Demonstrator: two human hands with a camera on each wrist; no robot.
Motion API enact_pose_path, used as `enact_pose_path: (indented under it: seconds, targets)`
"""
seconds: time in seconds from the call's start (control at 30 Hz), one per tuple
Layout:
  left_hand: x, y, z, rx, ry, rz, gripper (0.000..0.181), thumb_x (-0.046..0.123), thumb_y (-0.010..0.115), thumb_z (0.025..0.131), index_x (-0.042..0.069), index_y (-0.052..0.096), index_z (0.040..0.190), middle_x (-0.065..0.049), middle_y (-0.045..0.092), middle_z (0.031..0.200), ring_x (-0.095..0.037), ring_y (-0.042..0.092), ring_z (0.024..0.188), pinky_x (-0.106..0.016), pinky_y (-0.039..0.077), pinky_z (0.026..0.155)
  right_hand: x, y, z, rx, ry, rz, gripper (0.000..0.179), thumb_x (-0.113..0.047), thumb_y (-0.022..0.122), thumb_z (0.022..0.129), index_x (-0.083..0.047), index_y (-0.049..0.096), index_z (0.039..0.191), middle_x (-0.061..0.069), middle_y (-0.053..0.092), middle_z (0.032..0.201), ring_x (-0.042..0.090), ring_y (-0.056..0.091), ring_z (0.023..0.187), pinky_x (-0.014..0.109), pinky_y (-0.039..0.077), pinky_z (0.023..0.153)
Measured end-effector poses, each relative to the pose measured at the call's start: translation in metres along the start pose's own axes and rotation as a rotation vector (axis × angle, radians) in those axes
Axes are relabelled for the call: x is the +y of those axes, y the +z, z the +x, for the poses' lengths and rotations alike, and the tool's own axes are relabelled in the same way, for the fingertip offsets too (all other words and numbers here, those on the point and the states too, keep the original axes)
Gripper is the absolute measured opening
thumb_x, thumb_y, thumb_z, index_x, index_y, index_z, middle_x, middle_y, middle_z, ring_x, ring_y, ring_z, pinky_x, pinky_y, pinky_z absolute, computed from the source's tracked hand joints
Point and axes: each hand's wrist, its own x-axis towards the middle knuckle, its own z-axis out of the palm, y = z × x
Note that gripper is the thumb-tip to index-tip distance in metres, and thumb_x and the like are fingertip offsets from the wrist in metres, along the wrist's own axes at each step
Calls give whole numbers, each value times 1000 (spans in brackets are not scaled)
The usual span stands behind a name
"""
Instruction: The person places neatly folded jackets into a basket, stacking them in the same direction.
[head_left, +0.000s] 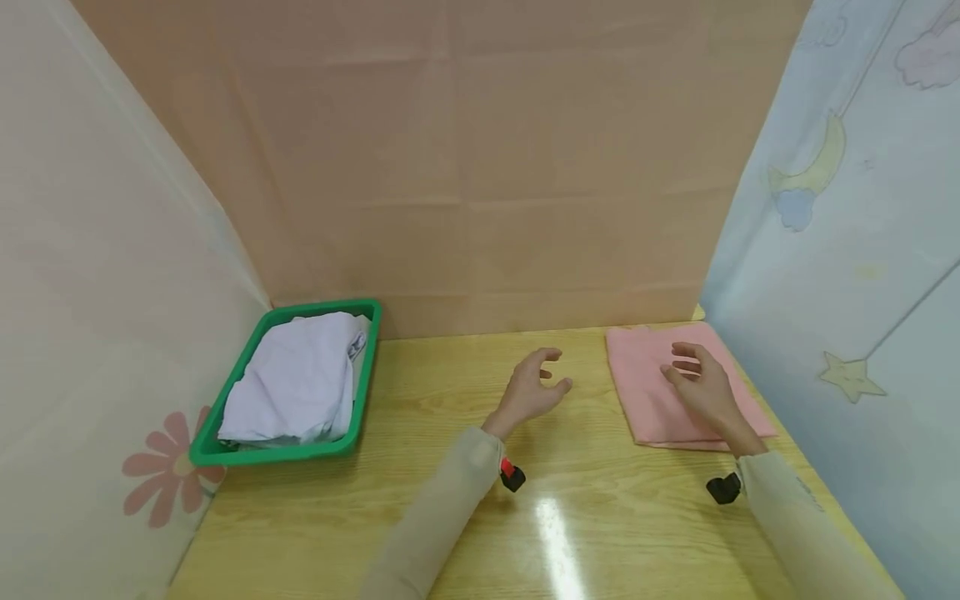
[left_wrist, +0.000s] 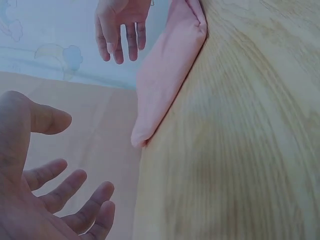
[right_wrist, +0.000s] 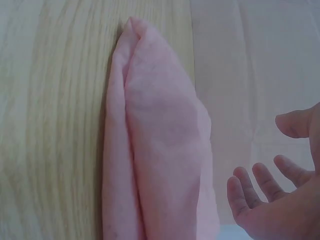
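Note:
A folded pink cloth point(head_left: 637, 383) lies flat near the right edge of the table; its folded layers show in the right wrist view point(right_wrist: 165, 130). My right hand point(head_left: 701, 387) hovers over this cloth, fingers loosely bent and nothing held. To the left of the cloth, my left hand point(head_left: 528, 387) is raised above the bare wood, its thumb and fingers spread apart with nothing between them. In the left wrist view, the left hand's fingers point(left_wrist: 87, 205) are relaxed, and the right hand point(left_wrist: 122, 27) appears beyond, beside the pink cloth point(left_wrist: 167, 75).
A green tray point(head_left: 360, 417) at the table's left holds a crumpled pale lilac cloth point(head_left: 292, 375). The wooden table point(head_left: 450, 400) meets a tan backdrop point(head_left: 450, 167) behind. Printed curtains stand at both sides, the right one point(head_left: 862, 292) close to my right arm.

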Motion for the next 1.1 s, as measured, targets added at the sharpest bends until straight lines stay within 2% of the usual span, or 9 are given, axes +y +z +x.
enact_pose_path:
  seconds: [0.07, 0.17, 0.23, 0.3, 0.57, 0.73, 0.9, 1.1]
  targets:
    - [-1, 7, 2, -1, -17, -2, 56, 34, 73, 101, 22, 55, 152, -1, 58, 153, -32, 64, 125, -36, 59, 91, 4, -5, -2, 9, 7, -24, 61, -30, 62, 110, 2, 41, 157, 30, 46, 157, 53, 51, 136, 13, 48, 90]
    - [-1, 16, 6, -4, -46, -7, 55, 34, 74, 100, 23, 56, 151, 0, 58, 152, -32, 64, 126, -36, 59, 91, 10, -10, -3, 18, -7, -52, 63, -30, 62, 109, 5, 40, 156, 33, 45, 155, 56, 51, 135, 42, 54, 102]
    - [-1, 22, 9, -7, -56, -12, 54, 34, 75, 100, 23, 57, 150, 0, 59, 152, -33, 64, 126, -36, 59, 91, 15, -14, -4, 19, -13, -69, 63, -30, 61, 109, 7, 40, 156, 35, 45, 155, 58, 50, 135, 60, 49, 105]
    - [0, 29, 12, -13, -56, -22, 54, 33, 75, 100, 23, 57, 150, 0, 59, 151, -34, 64, 126, -36, 59, 91, 18, -17, -4, 24, -19, -80, 63, -28, 61, 110, 10, 39, 155, 37, 44, 154, 60, 49, 133, 70, 44, 104]
    - [-1, 59, 18, -36, -61, -29, 55, 33, 75, 99, 23, 57, 150, 2, 60, 151, -28, 65, 124, -32, 59, 88, 32, -25, -9, 39, 48, -128, 66, -29, 60, 109, 11, 37, 156, 40, 42, 154, 61, 46, 134, 74, 42, 104]
    - [-1, 78, 20, -21, -67, -68, 58, 30, 77, 97, 16, 58, 150, -3, 60, 151, -28, 65, 122, -31, 57, 88, 44, -29, -11, 43, 90, -176, 70, -35, 59, 109, 10, 36, 158, 41, 39, 156, 61, 41, 137, 75, 40, 103]
    - [2, 99, 23, 21, -106, -103, 57, 26, 78, 94, 14, 60, 147, -3, 61, 148, -24, 66, 117, -31, 56, 87, 56, -35, -9, 67, 79, -248, 71, -36, 60, 108, 12, 39, 156, 44, 39, 152, 63, 40, 136, 79, 36, 103]
    - [9, 115, 26, 13, -152, -147, 58, 25, 80, 94, 14, 60, 148, -7, 58, 151, -26, 67, 119, -32, 59, 88, 57, -42, -13, 15, 141, -278, 83, -45, 62, 106, 11, 33, 160, 46, 34, 155, 66, 35, 139, 82, 35, 103]
